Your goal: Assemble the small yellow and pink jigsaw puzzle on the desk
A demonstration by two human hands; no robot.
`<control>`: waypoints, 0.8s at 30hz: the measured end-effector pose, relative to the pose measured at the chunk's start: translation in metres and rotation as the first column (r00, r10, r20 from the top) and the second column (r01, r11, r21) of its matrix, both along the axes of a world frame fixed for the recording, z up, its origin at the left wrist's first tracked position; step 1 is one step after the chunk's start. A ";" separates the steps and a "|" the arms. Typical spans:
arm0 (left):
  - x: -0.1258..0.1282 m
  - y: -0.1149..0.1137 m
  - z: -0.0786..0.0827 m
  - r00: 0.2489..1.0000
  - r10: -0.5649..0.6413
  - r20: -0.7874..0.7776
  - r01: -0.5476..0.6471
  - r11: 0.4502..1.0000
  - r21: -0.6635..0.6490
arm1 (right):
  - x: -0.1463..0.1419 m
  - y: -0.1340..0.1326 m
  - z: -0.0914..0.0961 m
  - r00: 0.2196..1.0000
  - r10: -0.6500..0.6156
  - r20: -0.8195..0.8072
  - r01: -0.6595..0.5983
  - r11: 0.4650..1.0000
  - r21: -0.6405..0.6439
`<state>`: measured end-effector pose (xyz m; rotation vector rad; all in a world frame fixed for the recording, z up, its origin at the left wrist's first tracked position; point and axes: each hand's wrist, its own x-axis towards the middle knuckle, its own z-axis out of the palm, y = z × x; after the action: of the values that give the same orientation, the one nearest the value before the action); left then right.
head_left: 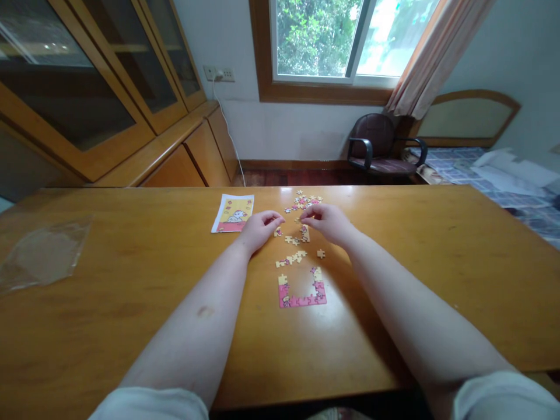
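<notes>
Left hand (260,228) and right hand (329,221) curled, fingertips pinched, hold unclear, over loose pieces (291,259) just beyond puzzle frame (301,300) on bench (415,262). Picture card (233,213) beyond-left of frame; plastic bag (44,254) well left.

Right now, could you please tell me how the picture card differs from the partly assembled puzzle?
The picture card is a complete image; the partly assembled puzzle is only a bottom edge and two side stubs, with bare table inside. The picture card lies farther off, left of the left hand; the partly assembled puzzle lies nearer, between the forearms. Both lie flat on the table and show yellow and pink.
</notes>
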<state>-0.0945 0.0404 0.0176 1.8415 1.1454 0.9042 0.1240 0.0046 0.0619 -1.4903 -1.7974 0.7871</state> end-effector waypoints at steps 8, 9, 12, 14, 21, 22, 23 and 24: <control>0.002 -0.001 0.002 0.994 0.004 -0.106 -0.004 1.000 0.005 | -0.028 0.022 -0.045 0.997 0.045 -0.058 -0.037 0.991 0.130; 0.002 -0.001 0.002 0.992 0.011 -0.122 -0.010 1.000 0.009 | -0.027 0.022 -0.046 0.998 0.051 -0.047 -0.043 0.987 0.155; 0.003 -0.001 0.002 0.992 0.030 -0.126 -0.030 1.000 0.002 | -0.025 0.021 -0.048 0.996 0.085 0.006 -0.083 0.953 0.291; 0.002 0.000 0.000 0.993 0.039 -0.110 -0.039 0.999 0.003 | -0.025 0.022 -0.049 0.991 0.119 0.060 -0.133 0.917 0.376; 0.000 0.001 -0.003 0.983 0.054 -0.174 -0.049 0.998 0.030 | -0.029 0.021 -0.052 0.971 0.078 0.228 -0.176 0.877 0.447; 0.000 0.001 -0.002 0.980 0.052 -0.192 -0.046 0.998 0.037 | -0.029 0.021 -0.052 0.967 0.071 0.245 -0.179 0.872 0.456; 0.000 0.000 -0.001 0.976 0.052 -0.212 -0.043 0.998 0.046 | -0.029 0.021 -0.052 0.964 0.067 0.258 -0.185 0.866 0.464; 0.001 0.000 0.000 0.972 0.056 -0.229 -0.045 0.998 0.054 | -0.029 0.021 -0.052 0.961 0.069 0.268 -0.193 0.861 0.471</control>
<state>-0.0937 0.0405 0.0177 2.0056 1.3271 0.7662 0.0951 0.0254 0.0098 -1.1626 -2.1012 0.1715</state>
